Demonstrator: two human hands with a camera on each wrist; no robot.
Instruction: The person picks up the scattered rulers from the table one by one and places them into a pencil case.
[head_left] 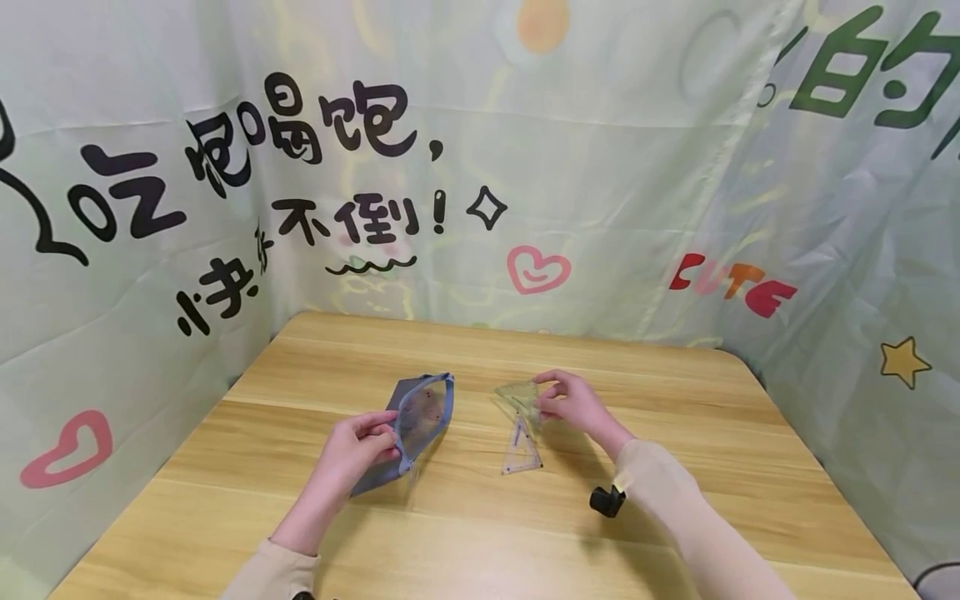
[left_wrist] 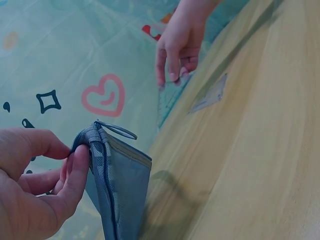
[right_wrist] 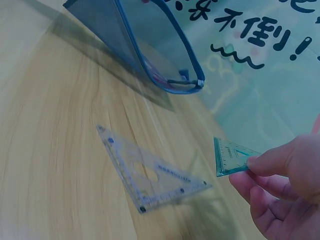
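Note:
My left hand [head_left: 352, 450] pinches the edge of a blue zip pouch [head_left: 408, 387] between thumb and fingers. The pouch is held tilted, and its unzipped mouth gapes toward the right. Something small and pinkish shows inside in the right wrist view, too unclear to name. My right hand [head_left: 576, 406] pinches a greenish see-through set square [right_wrist: 231, 158] by one end, raised off the tabletop. Below it, a clear set square [right_wrist: 150, 177] with blue markings lies flat on the wood, between the pouch and my right hand. The zip pull [left_wrist: 117, 130] hangs at the pouch's corner.
The wooden table [head_left: 465, 542] has rounded far corners. Printed fabric [head_left: 600, 167] hangs around its back and sides. A small black device [head_left: 607, 501] is attached at my right wrist.

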